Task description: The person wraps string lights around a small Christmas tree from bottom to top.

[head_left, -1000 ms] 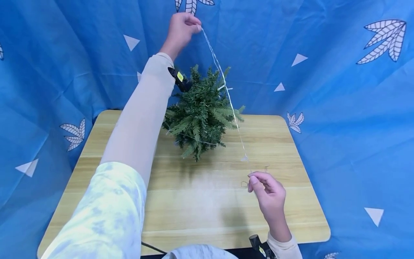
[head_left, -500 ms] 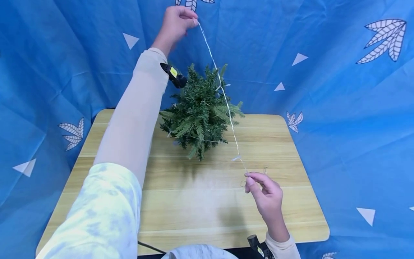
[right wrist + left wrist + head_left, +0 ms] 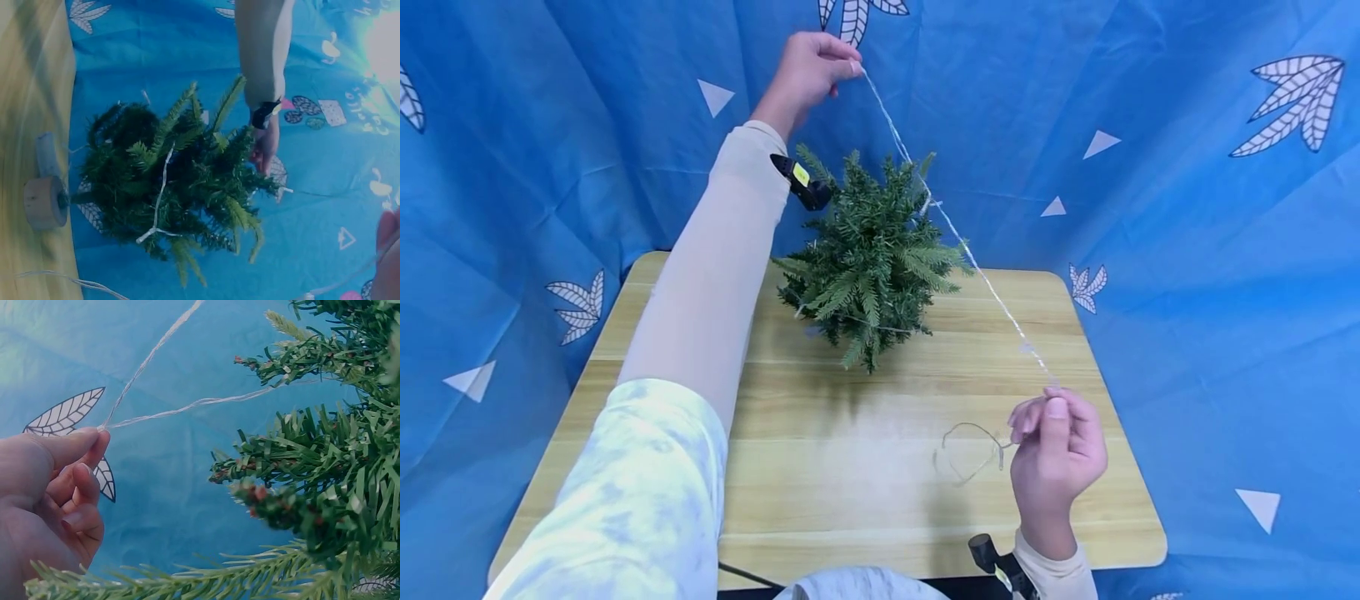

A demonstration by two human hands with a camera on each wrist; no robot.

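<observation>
My left hand (image 3: 808, 77): pinching light string (image 3: 983, 274) at a bend, beyond tree's top
My right hand (image 3: 1063, 446): pinching same string, nearer me, loose wire loop (image 3: 966, 423) hanging off
String axis: slant, far-left to near-right, taut, crossing tree's right edge in head view; contact unclear
Second strand: left pinch to branches
Tree (image 3: 872, 262): between hands, left hand nearer
</observation>
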